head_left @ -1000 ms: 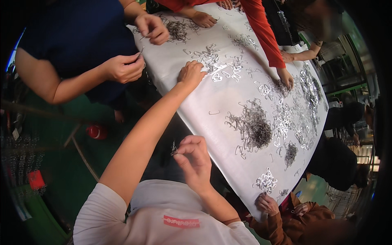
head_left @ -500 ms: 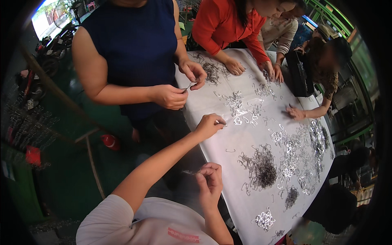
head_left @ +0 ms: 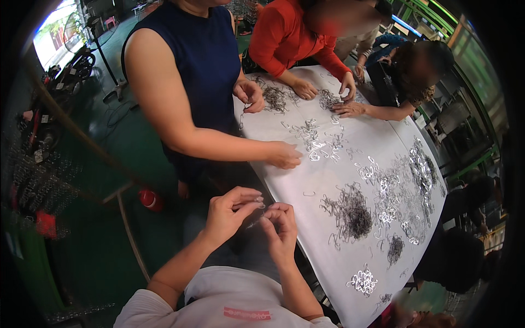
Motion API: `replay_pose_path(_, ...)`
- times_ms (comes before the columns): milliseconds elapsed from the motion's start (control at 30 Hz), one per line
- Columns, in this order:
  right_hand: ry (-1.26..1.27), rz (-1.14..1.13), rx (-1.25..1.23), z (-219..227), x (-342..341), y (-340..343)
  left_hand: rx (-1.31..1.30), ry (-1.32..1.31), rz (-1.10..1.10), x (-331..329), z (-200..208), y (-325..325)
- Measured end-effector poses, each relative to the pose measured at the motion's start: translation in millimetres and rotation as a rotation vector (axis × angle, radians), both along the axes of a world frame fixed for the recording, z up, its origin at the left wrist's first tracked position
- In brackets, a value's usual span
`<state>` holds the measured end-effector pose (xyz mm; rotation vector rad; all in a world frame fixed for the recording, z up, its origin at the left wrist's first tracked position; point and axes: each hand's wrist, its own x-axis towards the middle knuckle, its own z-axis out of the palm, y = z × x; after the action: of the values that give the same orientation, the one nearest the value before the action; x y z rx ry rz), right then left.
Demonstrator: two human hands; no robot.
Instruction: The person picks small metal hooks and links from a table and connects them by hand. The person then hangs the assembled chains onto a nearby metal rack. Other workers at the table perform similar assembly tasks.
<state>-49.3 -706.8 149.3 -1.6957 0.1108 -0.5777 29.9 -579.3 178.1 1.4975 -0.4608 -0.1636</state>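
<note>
Fingertips of the left hand [head_left: 228, 214] and right hand [head_left: 280, 225] pinch 1 small metal clip [head_left: 256, 217] between them, just off the white table [head_left: 306, 218] edge; steady, close grip should keep it from slipping.

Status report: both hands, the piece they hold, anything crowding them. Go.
Left hand and right hand together off the table edge, pinching a small wire piece. Dark wire pile lies apart. A co-worker's hand works nearby, not touching.
</note>
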Motion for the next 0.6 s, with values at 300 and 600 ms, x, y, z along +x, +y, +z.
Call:
replay_pose_path(300, 0.068, 0.073, -0.001, 1.4, 10.0, 10.7, 0.114, -0.212, 0.121, -10.4, 9.1, 9.7)
replay_pose_path(600, 0.063, 0.121, -0.179, -4.7, 15.5, -5.2, 0.001, -0.159, 0.155, -8.0, 1.1, 21.6)
